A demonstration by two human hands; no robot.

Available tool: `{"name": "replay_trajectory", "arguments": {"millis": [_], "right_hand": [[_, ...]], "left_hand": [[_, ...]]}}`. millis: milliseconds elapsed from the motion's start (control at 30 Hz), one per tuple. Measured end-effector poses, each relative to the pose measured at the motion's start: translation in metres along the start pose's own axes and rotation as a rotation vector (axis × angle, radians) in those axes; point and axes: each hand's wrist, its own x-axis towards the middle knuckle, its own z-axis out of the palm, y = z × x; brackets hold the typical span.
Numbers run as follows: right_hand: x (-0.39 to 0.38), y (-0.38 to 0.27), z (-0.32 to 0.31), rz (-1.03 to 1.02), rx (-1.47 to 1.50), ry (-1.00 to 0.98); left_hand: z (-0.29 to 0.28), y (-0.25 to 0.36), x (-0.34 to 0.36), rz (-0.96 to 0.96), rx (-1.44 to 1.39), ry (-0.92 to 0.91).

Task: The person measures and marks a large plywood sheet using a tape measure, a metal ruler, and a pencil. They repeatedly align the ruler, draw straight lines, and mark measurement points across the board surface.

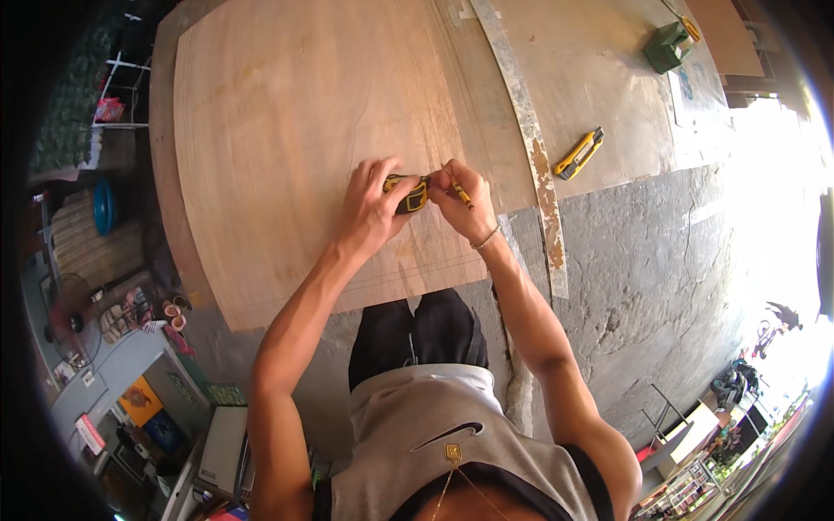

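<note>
My left hand (369, 204) is closed around a yellow and black tape measure (417, 198), held over the plywood sheet (295, 122) near its right side. Right beside it, my right hand (473, 208) has its fingers pinched together at the tape measure's mouth. A short yellow and dark pencil (463, 196) sticks out from the right hand's grip, pointing back toward me. Whether the fingertips hold the tape's end is too small to tell. Faint lines run along the sheet's near and right edges.
A worn straight strip (528, 122) lies along the right of the plywood. Beyond it are a yellow and black utility knife (579, 154) and a green box-shaped object (667, 48). Rough concrete floor (643, 269) spreads at the right. A fan (74, 321) stands far left.
</note>
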Motion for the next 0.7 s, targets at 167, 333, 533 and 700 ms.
{"name": "replay_trajectory", "arguments": {"millis": [167,333,533,700], "right_hand": [[0.022,0.022,-0.021,0.112,0.181,-0.156],[0.029,-0.003,-0.042,0.099,-0.051,0.01],[0.031,0.012,-0.036,-0.255,-0.484,0.299],[0.028,0.015,-0.028,-0.284,-0.523,0.311]], "left_hand": [[0.025,-0.008,0.023,-0.092,-0.082,-0.14],[0.012,-0.017,0.033,-0.217,-0.007,-0.272],[-0.023,-0.061,-0.002,-0.343,0.136,-0.171],[0.025,-0.054,-0.028,-0.419,0.203,0.514]]}}
